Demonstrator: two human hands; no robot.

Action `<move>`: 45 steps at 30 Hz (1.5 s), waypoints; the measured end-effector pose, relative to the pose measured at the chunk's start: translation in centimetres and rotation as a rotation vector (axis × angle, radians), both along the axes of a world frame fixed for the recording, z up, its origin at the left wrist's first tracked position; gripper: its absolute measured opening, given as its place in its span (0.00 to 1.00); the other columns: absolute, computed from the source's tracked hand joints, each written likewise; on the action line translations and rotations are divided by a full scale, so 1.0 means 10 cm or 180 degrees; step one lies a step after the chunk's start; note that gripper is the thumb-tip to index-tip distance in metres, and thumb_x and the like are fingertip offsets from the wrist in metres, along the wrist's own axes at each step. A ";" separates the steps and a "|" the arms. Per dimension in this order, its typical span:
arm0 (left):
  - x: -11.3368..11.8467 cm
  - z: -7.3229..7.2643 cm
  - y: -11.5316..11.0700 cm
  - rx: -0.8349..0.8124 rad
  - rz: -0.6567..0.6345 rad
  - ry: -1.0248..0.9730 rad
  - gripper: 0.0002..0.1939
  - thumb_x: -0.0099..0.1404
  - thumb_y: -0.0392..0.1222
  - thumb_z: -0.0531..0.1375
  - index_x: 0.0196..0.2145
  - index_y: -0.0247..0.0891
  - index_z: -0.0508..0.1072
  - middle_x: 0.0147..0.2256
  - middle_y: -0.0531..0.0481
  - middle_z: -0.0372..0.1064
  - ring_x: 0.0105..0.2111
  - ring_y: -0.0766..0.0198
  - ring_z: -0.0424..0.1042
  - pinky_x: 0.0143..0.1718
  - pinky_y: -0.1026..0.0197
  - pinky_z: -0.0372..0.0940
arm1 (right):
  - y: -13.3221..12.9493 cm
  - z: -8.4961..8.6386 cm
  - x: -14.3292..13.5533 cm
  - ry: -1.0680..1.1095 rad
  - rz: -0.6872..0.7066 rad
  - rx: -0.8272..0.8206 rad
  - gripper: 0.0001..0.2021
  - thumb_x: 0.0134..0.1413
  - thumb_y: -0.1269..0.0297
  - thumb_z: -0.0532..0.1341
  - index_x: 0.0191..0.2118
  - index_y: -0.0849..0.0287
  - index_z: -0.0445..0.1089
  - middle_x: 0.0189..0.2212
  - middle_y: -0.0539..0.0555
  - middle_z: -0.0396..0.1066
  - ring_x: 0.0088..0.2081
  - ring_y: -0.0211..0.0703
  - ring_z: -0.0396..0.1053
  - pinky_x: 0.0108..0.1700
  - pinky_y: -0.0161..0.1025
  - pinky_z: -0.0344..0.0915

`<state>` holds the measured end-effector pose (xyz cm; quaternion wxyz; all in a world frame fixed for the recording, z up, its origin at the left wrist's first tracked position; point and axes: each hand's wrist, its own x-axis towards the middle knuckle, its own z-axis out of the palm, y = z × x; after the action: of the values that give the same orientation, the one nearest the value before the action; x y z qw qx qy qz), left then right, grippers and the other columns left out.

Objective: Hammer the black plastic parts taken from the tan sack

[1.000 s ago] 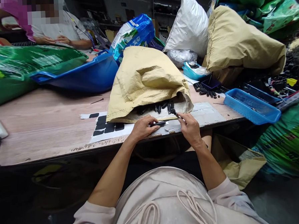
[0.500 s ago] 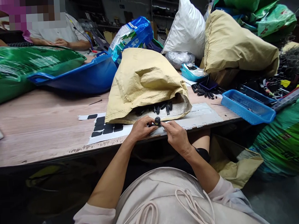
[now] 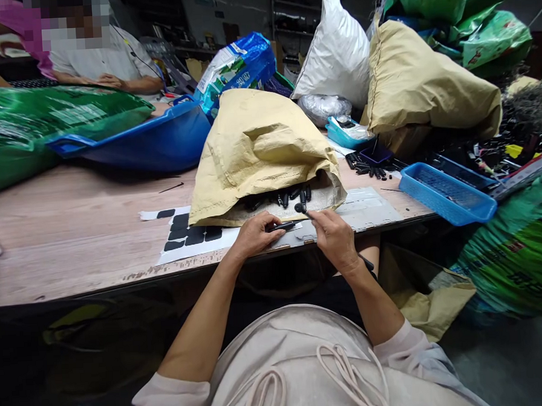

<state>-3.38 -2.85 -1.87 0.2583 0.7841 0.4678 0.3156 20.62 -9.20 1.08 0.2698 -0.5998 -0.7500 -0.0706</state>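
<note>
My left hand (image 3: 255, 233) is pinched on a slim black pen-like part (image 3: 285, 226), its thin end pointing right. My right hand (image 3: 335, 241) holds a small black piece with a round, knob-like end (image 3: 300, 208) between thumb and fingers. The two pieces are apart. Just beyond both hands lies a yellow-tan sack (image 3: 263, 143), its mouth facing me. Several black cylindrical parts (image 3: 285, 199) show inside that mouth. Under the hands, a grey-white flat board (image 3: 366, 210) runs along the table's front edge.
A white sheet with black rounded squares (image 3: 188, 231) lies left of my hands. To the right stands a blue tray (image 3: 447, 194), near loose black parts (image 3: 373, 168). A large blue basin (image 3: 145, 140) and full sacks line the back. A person (image 3: 109, 72) sits across the table.
My right hand has moved right, away from my left, taking the round-ended black piece with it. The slim black part in my left hand now shows clearly.
</note>
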 end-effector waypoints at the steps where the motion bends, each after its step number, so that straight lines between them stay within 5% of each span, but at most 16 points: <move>1: 0.00 0.00 0.01 0.0016 0.0009 0.0019 0.12 0.63 0.49 0.68 0.40 0.39 0.83 0.38 0.48 0.79 0.38 0.57 0.74 0.41 0.58 0.66 | 0.06 0.03 0.06 -0.0090 -0.0165 0.0014 0.21 0.75 0.71 0.57 0.63 0.49 0.79 0.49 0.57 0.79 0.49 0.47 0.75 0.49 0.36 0.69; 7: 0.00 0.05 -0.05 0.0130 -0.0126 0.0053 0.11 0.64 0.49 0.66 0.39 0.40 0.80 0.39 0.47 0.79 0.37 0.57 0.74 0.40 0.57 0.66 | 0.39 0.04 0.29 -0.0419 -0.0944 -0.0319 0.22 0.71 0.75 0.55 0.57 0.51 0.82 0.48 0.60 0.77 0.47 0.51 0.71 0.43 0.40 0.65; 12: 0.14 -0.03 -0.53 -0.0077 -0.0662 -0.0344 0.14 0.72 0.51 0.63 0.48 0.42 0.81 0.43 0.45 0.82 0.41 0.55 0.78 0.46 0.55 0.70 | 0.40 -0.09 0.24 -0.0546 -0.0971 -0.0470 0.21 0.72 0.73 0.55 0.57 0.53 0.82 0.51 0.62 0.75 0.47 0.52 0.70 0.43 0.42 0.65; 16: 0.30 -0.45 -0.79 -0.0438 -0.1329 0.0287 0.14 0.73 0.52 0.62 0.49 0.45 0.82 0.42 0.45 0.83 0.41 0.53 0.79 0.52 0.53 0.71 | 0.38 -0.11 0.20 -0.0596 -0.0978 -0.0447 0.20 0.72 0.73 0.55 0.57 0.54 0.81 0.52 0.63 0.74 0.48 0.52 0.70 0.46 0.42 0.65; 21: 0.43 -1.14 -0.65 -0.1443 -0.0711 0.1163 0.18 0.68 0.41 0.62 0.54 0.43 0.81 0.52 0.41 0.83 0.52 0.47 0.80 0.55 0.50 0.74 | 0.38 -0.12 0.21 -0.0619 -0.0887 -0.0367 0.20 0.72 0.73 0.54 0.57 0.57 0.81 0.51 0.64 0.74 0.48 0.53 0.69 0.47 0.44 0.66; 25: 0.44 -1.32 -0.64 -0.1598 -0.0551 0.1407 0.24 0.63 0.37 0.64 0.57 0.40 0.81 0.55 0.37 0.82 0.56 0.39 0.79 0.59 0.42 0.72 | 0.39 -0.14 0.21 -0.0617 -0.0912 -0.0326 0.20 0.72 0.73 0.54 0.57 0.57 0.81 0.51 0.64 0.74 0.48 0.54 0.69 0.46 0.44 0.65; 28: 0.45 -1.07 -0.77 -0.1528 -0.0712 0.1405 0.28 0.63 0.37 0.65 0.61 0.43 0.80 0.58 0.39 0.80 0.59 0.40 0.78 0.59 0.44 0.72 | 0.39 -0.15 0.20 -0.0600 -0.0915 -0.0313 0.20 0.71 0.74 0.54 0.57 0.58 0.80 0.51 0.65 0.74 0.47 0.54 0.68 0.46 0.44 0.65; 33: 0.38 -0.14 -0.82 -0.0931 -0.1571 0.0461 0.14 0.71 0.48 0.62 0.48 0.46 0.85 0.38 0.47 0.84 0.37 0.51 0.81 0.41 0.53 0.73 | 0.39 -0.14 0.19 -0.0608 -0.0911 -0.0412 0.20 0.72 0.72 0.54 0.59 0.57 0.79 0.53 0.65 0.74 0.50 0.55 0.68 0.48 0.45 0.66; 36: 0.26 0.32 -0.52 -0.0136 -0.0330 0.0176 0.15 0.73 0.51 0.60 0.40 0.43 0.85 0.36 0.46 0.83 0.34 0.55 0.78 0.40 0.55 0.72 | 0.38 -0.12 0.18 -0.0639 -0.0945 -0.0456 0.20 0.72 0.73 0.54 0.59 0.57 0.79 0.54 0.65 0.73 0.50 0.55 0.69 0.48 0.45 0.66; 40: 0.13 0.51 0.02 0.0262 0.1680 0.0915 0.13 0.71 0.48 0.62 0.45 0.40 0.85 0.46 0.38 0.82 0.46 0.46 0.80 0.48 0.51 0.73 | 0.38 -0.11 0.18 -0.0632 -0.0929 -0.0470 0.20 0.72 0.73 0.53 0.59 0.58 0.79 0.53 0.65 0.74 0.50 0.55 0.69 0.48 0.45 0.66; 45: 0.10 0.48 0.28 -0.0491 0.2210 0.1463 0.19 0.71 0.49 0.65 0.54 0.38 0.84 0.51 0.32 0.81 0.55 0.36 0.79 0.55 0.44 0.73 | 0.38 -0.12 0.19 -0.0645 -0.0923 -0.0505 0.21 0.73 0.73 0.53 0.61 0.58 0.78 0.54 0.64 0.74 0.51 0.55 0.70 0.49 0.45 0.66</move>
<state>-2.39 -0.01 2.90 0.0836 0.6083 0.7719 0.1649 22.48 -5.41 -0.09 0.1318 -0.7107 -0.6823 -0.1094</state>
